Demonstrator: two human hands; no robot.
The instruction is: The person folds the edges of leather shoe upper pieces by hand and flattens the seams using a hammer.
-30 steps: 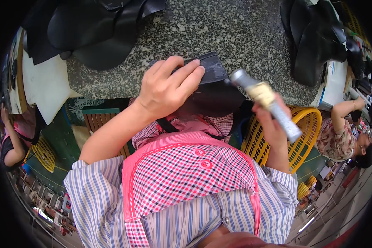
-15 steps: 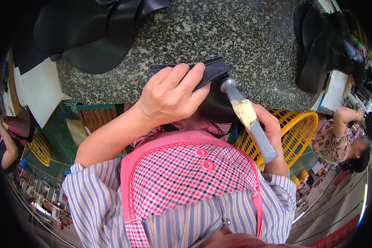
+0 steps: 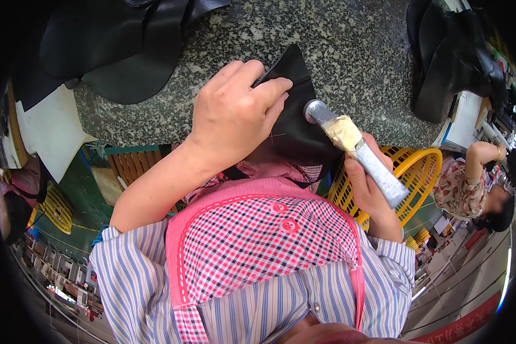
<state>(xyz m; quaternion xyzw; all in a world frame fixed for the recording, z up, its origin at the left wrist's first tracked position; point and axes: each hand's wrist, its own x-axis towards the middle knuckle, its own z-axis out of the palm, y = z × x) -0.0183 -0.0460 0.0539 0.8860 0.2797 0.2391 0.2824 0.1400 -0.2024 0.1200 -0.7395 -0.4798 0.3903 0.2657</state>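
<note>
My left hand (image 3: 235,112) grips a black leather piece (image 3: 298,123) at the near edge of a speckled stone slab (image 3: 350,63). Its fingers curl over the upper part of the leather, and a pointed corner sticks up beyond them. The lower part hangs over the slab's edge toward my apron. My right hand (image 3: 370,178) is closed round a hammer (image 3: 355,149), the handle hidden in the hand. Yellowish tape wraps the middle of the hammer head. Its round face is at the right side of the leather; whether it touches, I cannot tell.
More black leather pieces lie on the slab at the far left (image 3: 120,51) and far right (image 3: 453,63). A yellow plastic basket (image 3: 421,172) stands beside my right hand. Below the slab at left is a wooden slatted thing (image 3: 135,166). Another person (image 3: 479,178) is at the right.
The leather was folded under my left hand; now it is opened out, its corner pointing up. The left hand rose slightly. My right hand and hammer shifted a little right, the head tilting more.
</note>
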